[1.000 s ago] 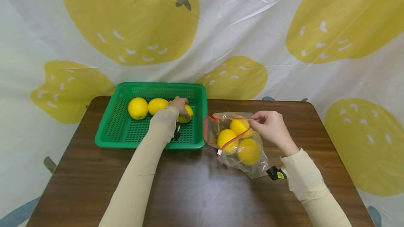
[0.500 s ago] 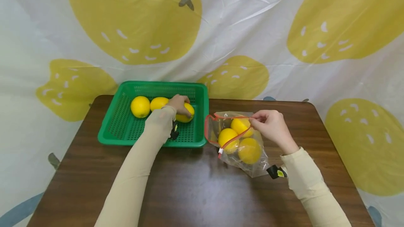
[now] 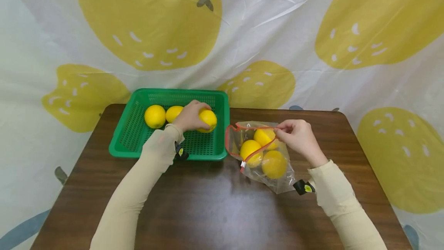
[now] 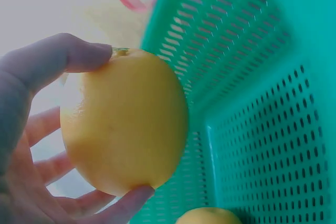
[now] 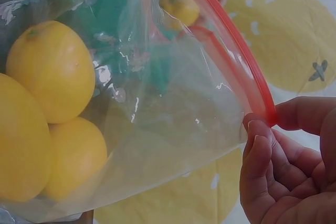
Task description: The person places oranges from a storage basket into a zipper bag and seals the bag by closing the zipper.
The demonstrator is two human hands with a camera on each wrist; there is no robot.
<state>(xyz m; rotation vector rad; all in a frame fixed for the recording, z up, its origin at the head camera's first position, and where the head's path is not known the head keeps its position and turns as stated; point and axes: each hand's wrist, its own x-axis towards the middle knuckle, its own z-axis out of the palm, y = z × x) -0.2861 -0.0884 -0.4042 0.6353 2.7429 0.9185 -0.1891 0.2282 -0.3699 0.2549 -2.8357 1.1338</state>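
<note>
In the head view my left hand [image 3: 191, 116] grips a yellow citrus fruit [image 3: 208, 121] over the right part of a green basket [image 3: 224, 134]. The left wrist view shows thumb and fingers around this fruit [image 4: 126, 121], its stem end near the thumb. Two more yellow fruits, one round [image 3: 155, 116] and one partly behind the hand [image 3: 173, 113], lie in the basket. My right hand [image 3: 299, 137] pinches the red zip edge of a clear zip bag [image 5: 173, 114], whose mouth gapes toward the basket. Three yellow fruits [image 3: 274, 164] are inside the bag.
A brown wooden table [image 3: 208, 207] bears the basket and bag. Behind it hangs a white cloth [image 3: 270, 18] printed with large yellow fruits. The basket's right rim stands close to the bag's mouth. A white slider [image 3: 243, 164] sits on the zip.
My left hand has lifted the fruit from the basket floor and moved slightly up and right. The right hand keeps its hold on the bag's edge.
</note>
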